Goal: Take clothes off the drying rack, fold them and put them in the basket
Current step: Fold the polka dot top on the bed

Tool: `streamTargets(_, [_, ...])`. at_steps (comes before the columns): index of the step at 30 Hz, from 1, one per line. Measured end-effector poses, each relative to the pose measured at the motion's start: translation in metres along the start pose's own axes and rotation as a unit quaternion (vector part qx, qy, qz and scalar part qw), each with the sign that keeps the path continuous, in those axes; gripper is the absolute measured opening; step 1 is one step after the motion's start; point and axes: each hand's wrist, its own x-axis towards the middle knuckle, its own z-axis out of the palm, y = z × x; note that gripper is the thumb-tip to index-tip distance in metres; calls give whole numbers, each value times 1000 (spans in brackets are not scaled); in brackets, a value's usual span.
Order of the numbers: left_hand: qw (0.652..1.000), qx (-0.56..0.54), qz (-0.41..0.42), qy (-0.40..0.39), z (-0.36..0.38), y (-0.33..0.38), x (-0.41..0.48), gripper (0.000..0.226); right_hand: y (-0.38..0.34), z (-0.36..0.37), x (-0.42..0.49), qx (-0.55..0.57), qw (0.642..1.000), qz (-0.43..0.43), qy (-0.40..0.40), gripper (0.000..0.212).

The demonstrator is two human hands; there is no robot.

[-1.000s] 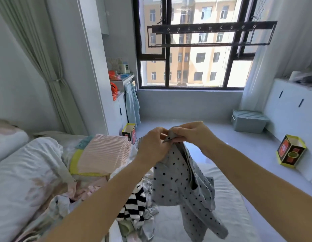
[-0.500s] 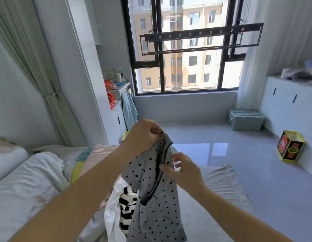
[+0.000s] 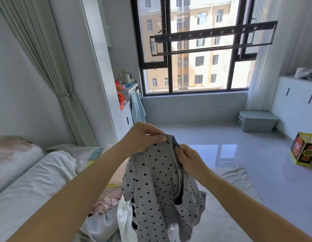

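Grey polka-dot garment (image 3: 157,182) held up above bed (image 3: 29,189), hanging. Left hand (image 3: 143,137) pinches top edge; right hand (image 3: 190,159) fingers curled, gripping edge just beside.

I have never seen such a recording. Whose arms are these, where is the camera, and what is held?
No machine here: a person wears one wide-angle camera on the head, so the picture looks forward and down along their own bare arms. The left hand pinches the top edge of a grey garment with black dots; the right hand grips the same garment just beside and lower. It hangs unfolded above a bed, where other clothes lie in a heap. The dark drying rack hangs before the window, bare. A lidded grey box stands on the floor by the wall.
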Motion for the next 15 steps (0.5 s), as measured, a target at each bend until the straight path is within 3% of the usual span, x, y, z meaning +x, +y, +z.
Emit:
streamTargets(2, [999,-15,12,44,3,-1,0,21,1,2,-7,6,1000,11,8,39])
streamTargets(6, [995,-21,41,92,8,-2,2,25,13,-1,-14,-190,981,-19,34,57])
streamTargets(7, [994,-20,46,96,8,-2,3,29,16,-5,-15,-222,974,-21,38,55])
streamTargets(11, [992,-39,74,100,1,-6,0,37,38,-32,-19,-391,920,16,-17,10])
streamTargets(13, [993,-58,79,65,-4,-12,-3,38,44,-49,-23,-378,922,57,-62,21])
streamTargets(15, [994,-77,65,36,-7,-19,-4,49,45,-68,-23,-294,950,68,-79,27])
